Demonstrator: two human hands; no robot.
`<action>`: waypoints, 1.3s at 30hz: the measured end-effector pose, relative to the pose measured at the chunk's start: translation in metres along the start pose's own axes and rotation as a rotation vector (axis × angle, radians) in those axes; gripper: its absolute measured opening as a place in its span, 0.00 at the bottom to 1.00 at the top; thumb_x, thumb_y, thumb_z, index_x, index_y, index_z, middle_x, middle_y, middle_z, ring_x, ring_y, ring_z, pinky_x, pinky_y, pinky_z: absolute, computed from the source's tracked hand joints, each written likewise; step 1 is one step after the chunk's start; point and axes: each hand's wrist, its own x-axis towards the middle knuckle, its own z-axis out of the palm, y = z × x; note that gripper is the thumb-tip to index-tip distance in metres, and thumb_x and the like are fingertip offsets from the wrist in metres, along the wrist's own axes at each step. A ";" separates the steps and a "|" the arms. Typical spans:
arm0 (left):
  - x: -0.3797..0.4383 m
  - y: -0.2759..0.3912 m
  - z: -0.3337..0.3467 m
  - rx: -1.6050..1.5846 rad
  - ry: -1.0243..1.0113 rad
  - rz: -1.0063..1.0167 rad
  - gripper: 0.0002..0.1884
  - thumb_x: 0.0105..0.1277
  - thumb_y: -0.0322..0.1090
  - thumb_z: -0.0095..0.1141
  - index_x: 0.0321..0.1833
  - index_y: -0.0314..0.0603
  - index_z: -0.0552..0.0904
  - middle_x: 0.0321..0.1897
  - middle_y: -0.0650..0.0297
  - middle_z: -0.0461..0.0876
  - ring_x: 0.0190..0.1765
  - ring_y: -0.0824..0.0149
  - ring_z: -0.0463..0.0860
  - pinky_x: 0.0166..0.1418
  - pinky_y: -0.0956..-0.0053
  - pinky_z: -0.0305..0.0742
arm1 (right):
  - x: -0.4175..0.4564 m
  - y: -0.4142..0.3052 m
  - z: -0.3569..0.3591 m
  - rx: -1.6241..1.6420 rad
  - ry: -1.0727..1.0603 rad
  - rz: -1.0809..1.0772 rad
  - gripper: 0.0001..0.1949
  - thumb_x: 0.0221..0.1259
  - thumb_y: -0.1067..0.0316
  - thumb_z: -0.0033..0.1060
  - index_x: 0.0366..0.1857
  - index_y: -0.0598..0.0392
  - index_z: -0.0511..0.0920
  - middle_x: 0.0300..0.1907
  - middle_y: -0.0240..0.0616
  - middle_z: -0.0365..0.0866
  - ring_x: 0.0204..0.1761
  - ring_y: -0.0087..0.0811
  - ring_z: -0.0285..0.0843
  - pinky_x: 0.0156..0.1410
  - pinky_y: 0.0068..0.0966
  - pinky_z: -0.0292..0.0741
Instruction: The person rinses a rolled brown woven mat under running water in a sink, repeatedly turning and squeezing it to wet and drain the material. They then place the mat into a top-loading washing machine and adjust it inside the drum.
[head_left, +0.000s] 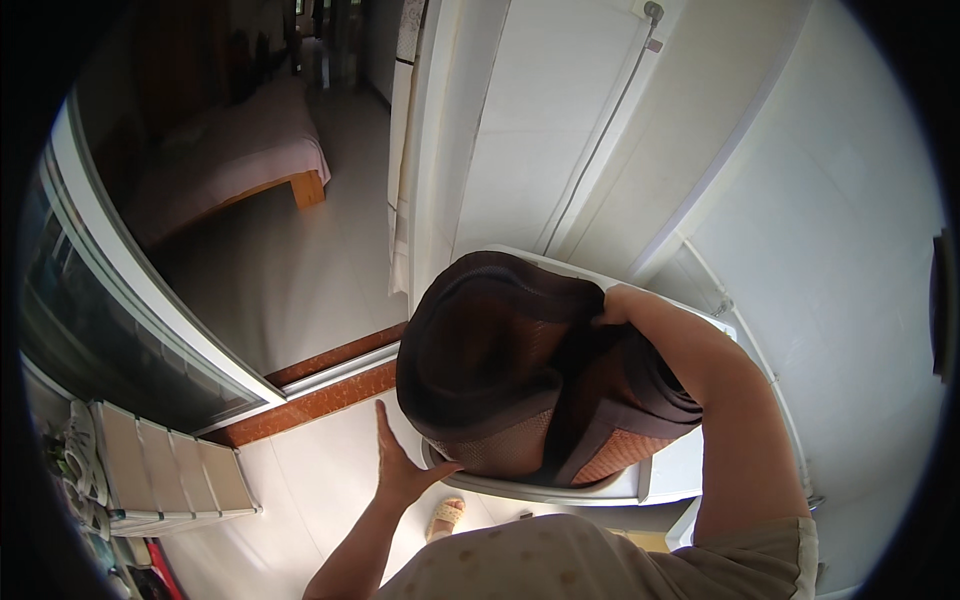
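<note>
A large bundle of dark brown mesh fabric (487, 442) with wide dark borders, which looks like a folded mat, is heaped before me. Its folds rest on and over a white unit (679, 469) with a rounded front rim, perhaps a washing machine. My right hand (621, 304) grips the dark border at the bundle's upper right, its fingers partly hidden by the cloth. To the lower left, my left hand (405, 469) is spread, fingers apart. The left thumb tip is close to the bundle's lower edge; whether it touches I cannot tell.
A grey plug with a cable (600, 135) runs down the white wall behind. At left are a sliding glass door (150, 322), a reddish threshold (322, 405) and a fabric-covered rack (176, 465) with shoes (84, 450). Beyond the doorway stands a bed (247, 157). A slippered foot (448, 516) shows below.
</note>
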 end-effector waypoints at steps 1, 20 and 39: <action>0.003 -0.012 0.016 -0.137 -0.022 -0.013 0.74 0.37 0.45 0.81 0.74 0.33 0.31 0.72 0.39 0.48 0.73 0.43 0.57 0.73 0.57 0.58 | -0.001 -0.014 -0.006 -0.026 0.076 -0.017 0.24 0.48 0.41 0.65 0.37 0.54 0.85 0.41 0.49 0.84 0.47 0.48 0.80 0.53 0.40 0.75; 0.068 0.019 0.039 -0.368 0.378 -0.079 0.09 0.57 0.29 0.67 0.35 0.31 0.81 0.22 0.60 0.84 0.27 0.75 0.79 0.33 0.78 0.73 | -0.044 -0.168 -0.116 0.124 0.573 -0.484 0.12 0.52 0.60 0.65 0.41 0.47 0.81 0.33 0.41 0.84 0.36 0.44 0.82 0.41 0.36 0.77; 0.052 -0.004 0.077 -0.341 0.201 -0.108 0.17 0.57 0.30 0.67 0.49 0.34 0.82 0.34 0.54 0.86 0.40 0.67 0.85 0.45 0.77 0.76 | -0.059 -0.036 -0.011 0.339 0.015 0.014 0.26 0.59 0.42 0.54 0.45 0.56 0.82 0.42 0.55 0.82 0.49 0.52 0.79 0.55 0.38 0.73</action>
